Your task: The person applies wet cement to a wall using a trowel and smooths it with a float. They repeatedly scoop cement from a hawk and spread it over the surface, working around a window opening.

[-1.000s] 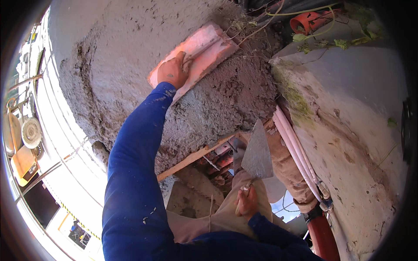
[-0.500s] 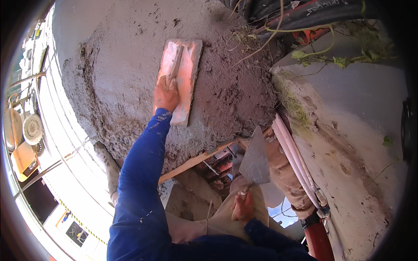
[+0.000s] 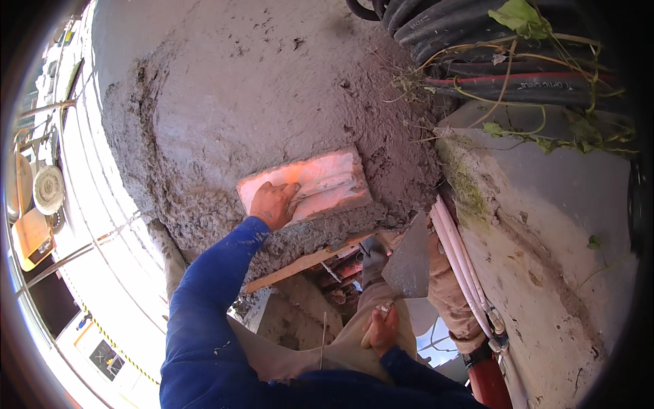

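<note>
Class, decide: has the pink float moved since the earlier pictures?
Yes: the pink float now lies lower in the view, closer to the fixed wooden strip below it.

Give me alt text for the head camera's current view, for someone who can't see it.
A person's left hand holds a pinkish float on rough grey cement, while the right hand grips a pointed trowel. A wooden strip runs along the cement's lower edge; black cables and leafy stems show at upper right.
</note>
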A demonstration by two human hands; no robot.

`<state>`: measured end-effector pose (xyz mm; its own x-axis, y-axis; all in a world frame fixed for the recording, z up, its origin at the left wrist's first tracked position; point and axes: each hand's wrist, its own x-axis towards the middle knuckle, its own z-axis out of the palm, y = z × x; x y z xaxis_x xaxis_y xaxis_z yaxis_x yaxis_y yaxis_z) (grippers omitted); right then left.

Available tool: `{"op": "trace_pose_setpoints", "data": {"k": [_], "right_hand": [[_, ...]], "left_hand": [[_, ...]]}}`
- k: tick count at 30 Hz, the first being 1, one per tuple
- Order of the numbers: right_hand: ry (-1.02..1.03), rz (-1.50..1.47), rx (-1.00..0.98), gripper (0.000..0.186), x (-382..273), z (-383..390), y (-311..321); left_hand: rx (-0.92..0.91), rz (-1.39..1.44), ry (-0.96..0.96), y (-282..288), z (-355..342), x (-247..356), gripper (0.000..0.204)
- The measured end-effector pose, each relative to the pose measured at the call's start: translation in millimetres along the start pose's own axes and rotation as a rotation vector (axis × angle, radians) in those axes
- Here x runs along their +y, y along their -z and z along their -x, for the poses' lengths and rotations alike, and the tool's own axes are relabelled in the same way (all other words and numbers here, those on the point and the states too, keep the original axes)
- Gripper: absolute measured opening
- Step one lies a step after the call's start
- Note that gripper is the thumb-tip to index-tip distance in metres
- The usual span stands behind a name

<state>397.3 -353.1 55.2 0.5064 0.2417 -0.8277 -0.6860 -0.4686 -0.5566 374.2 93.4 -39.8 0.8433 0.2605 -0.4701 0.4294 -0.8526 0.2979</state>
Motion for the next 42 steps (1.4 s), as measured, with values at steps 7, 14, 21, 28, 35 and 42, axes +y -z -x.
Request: {"op": "trace_pose_setpoints", "data": {"k": [7, 14, 21, 28, 35, 42], "right_hand": [[0.007, 0.059, -0.035, 0.025, -3, 3, 0], [-0.021, 0.019, -0.001, 0.032, -5, 1, -5], [-0.008, 0.02, -0.014, 0.035, -6, -4, -1], [-0.02, -0.021, -0.005, 0.025, -1, -4, -9], [-0.042, 0.006, -0.018, 0.023, -7, -2, -17], [-0.018, 0.067, -0.01, 0.025, -7, -3, -19]], "left_hand": [[0.343, 0.261, 0.258, 53, -137, -3, 0.04], [0.109, 0.206, 0.019, 25, -92, 62, 0.038], [-0.102, 0.075, -0.09, -10, 19, 9, 0.038], [0.099, 0.056, -0.243, -2, -44, 39, 0.035], [0.169, 0.085, -0.077, 65, -156, 36, 0.033], [0.237, 0.112, 0.332, 121, -206, -30, 0.044]]}}
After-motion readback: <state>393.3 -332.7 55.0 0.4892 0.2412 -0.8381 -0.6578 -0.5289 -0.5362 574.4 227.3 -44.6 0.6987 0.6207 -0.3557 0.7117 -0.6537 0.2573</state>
